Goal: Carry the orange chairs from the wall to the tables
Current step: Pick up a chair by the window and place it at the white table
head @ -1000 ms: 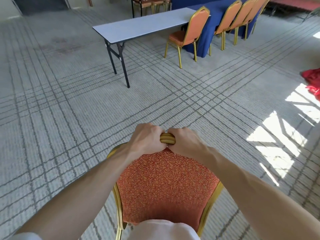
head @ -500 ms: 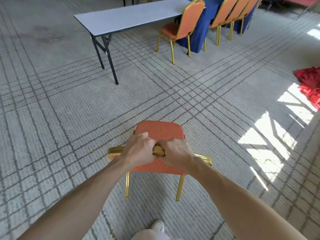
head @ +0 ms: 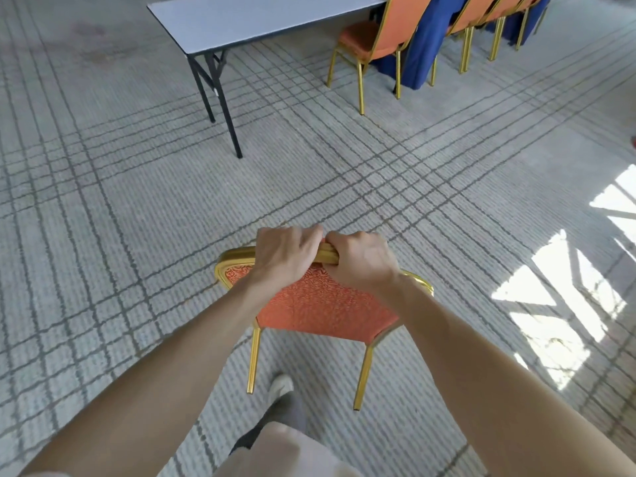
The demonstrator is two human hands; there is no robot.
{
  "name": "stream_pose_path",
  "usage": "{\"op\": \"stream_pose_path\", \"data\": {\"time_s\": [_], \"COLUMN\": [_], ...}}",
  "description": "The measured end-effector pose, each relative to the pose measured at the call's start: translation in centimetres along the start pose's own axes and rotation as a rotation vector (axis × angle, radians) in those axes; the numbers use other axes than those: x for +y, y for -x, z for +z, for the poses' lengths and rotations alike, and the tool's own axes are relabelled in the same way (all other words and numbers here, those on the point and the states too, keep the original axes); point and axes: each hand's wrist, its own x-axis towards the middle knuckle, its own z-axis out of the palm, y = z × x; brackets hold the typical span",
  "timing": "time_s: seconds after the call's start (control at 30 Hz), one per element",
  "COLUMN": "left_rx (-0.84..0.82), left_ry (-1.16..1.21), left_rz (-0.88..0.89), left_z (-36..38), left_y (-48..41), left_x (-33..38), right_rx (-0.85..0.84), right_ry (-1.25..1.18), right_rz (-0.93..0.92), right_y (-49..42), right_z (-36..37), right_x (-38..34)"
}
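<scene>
Mid-carry: my left hand (head: 285,251) and right hand (head: 361,266) are both clamped side by side on the orange chair (head: 320,304)'s gold top rail. It is well short of the table (head: 247,18) — next I'd walk it over and set it down there.

**Colours and patterns, head view**

We log the near chair (head: 320,304): orange upholstery on the back with a darker swirl print, and a shiny gold frame and legs. The far chairs (head: 401,25) match it, with orange backs and seats and gold legs; we can't tell any print on them. The table (head: 258,18) has a pale grey-white top, a dark edge band and black legs. The tablecloth (head: 423,46) is solid deep blue. The carpet (head: 103,201) is light grey-beige with fine ribbing, crossed by darker grey lines in bundles that form a loose plaid grid. Sunlight patches (head: 550,321) read white on it. We mark the shoe (head: 280,387) as off-white and the trouser leg (head: 285,449) as pale beige.
</scene>
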Motion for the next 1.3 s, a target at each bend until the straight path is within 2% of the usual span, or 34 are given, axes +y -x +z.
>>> {"op": "stream_pose_path", "data": {"time_s": [0.07, 0.17, 0.37, 0.5, 0.63, 0.8, 0.87, 1.07, 1.2, 1.3], "left_rx": [-0.002, -0.032, -0.027, -0.044, -0.070, -0.167, -0.148, 0.060, 0.055, -0.024], "left_ry": [0.085, 0.135, 0.155, 0.131, 0.095, 0.345, 0.312, 0.118, -0.069, -0.095], "left_rz": [-0.057, 0.014, 0.012, 0.075, 0.080, 0.084, 0.056, 0.014, 0.081, 0.068], "left_z": [-0.3, -1.5, -2.9, -3.3, -3.4, -3.1, -2.9, -1.9, -0.5, 0.2], "left_y": [-2.8, -7.1, -18.0, -24.3, -30.0, -34.0, -35.3, -39.3, -43.8, -47.9], "left_x": [0.5, 0.6, -0.5, -1.8, -2.5, -3.8, -3.9, -3.4, -3.8, -4.4], "right_rx": [0.056, 0.099, 0.010, -0.024, -0.022, -0.059, -0.068, -0.039, -0.099, -0.170], "right_ry": [-0.006, -0.017, -0.023, -0.010, 0.005, -0.026, -0.056, -0.094, -0.130, -0.148], "right_rz": [0.005, 0.021, 0.103, 0.121, 0.273, 0.321, 0.321, 0.307, 0.315, 0.305], "right_y": [-2.0, -5.5, -14.8, -20.5, -24.5, -27.7, -29.0, -32.5, -36.2, -39.3], "right_z": [-0.4, -1.1, -2.2, -2.6, -2.6, -2.2, -2.1, -1.4, -0.8, -0.5], "right_x": [1.5, 3.5, 8.4, 11.4, 13.8, 15.9, 16.7, 19.9, 23.0, 25.2]}}
